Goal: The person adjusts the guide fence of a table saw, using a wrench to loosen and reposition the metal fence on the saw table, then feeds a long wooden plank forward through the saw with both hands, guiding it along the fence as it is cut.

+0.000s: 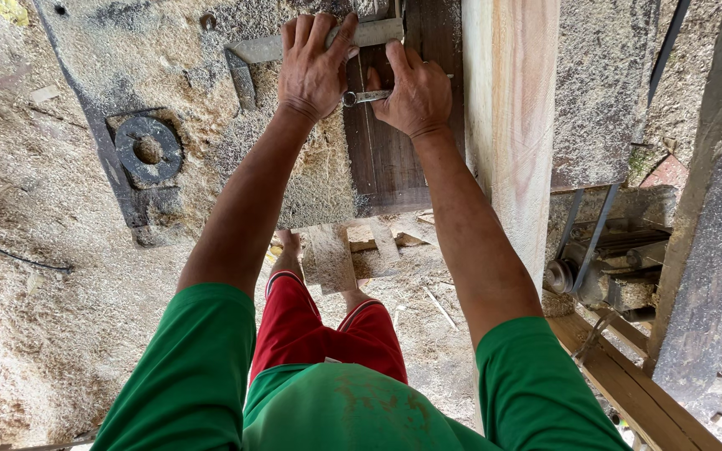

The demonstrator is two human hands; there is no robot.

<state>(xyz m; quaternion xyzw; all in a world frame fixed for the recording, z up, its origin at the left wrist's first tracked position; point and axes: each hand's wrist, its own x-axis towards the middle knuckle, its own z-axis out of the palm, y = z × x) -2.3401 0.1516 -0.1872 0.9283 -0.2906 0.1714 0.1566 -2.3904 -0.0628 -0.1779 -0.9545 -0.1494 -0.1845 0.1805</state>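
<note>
My left hand (pixel 312 65) grips a flat grey metal bar (pixel 378 33) that lies across the top of a sawdust-covered machine table (pixel 211 100). My right hand (pixel 415 90) presses on a dark wooden board (pixel 386 159) and holds a small metal wrench (pixel 361 98), whose ring end sticks out between both hands. The two hands sit side by side, almost touching. The bar's middle is hidden under my left fingers.
A tall pale timber plank (pixel 511 125) stands right of the dark board. A round metal ring (pixel 149 150) sits in a recess on the table's left. Sawdust (pixel 27 276) covers the floor. A pulley and belt (pixel 570 267) lie lower right, beside wooden beams (pixel 645 392).
</note>
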